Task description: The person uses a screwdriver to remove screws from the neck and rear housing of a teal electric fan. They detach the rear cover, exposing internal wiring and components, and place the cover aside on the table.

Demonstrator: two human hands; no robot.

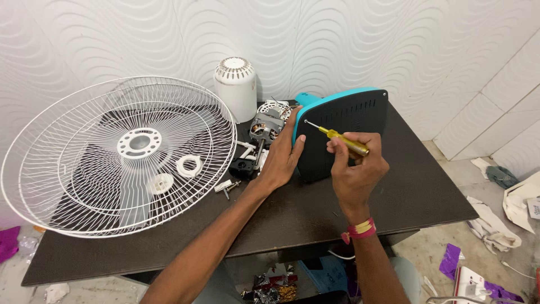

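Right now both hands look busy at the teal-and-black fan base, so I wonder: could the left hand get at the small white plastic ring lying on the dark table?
Probably yes: the left hand rests on the base, and the ring lies uncovered nearby.

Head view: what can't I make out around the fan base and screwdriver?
- Screw head: too small, under the screwdriver tip on the fan base.
- Base's left edge: covered by the left hand.
- Screwdriver handle end: wrapped in the right hand fingers.
- Motor lower part: behind the left hand.
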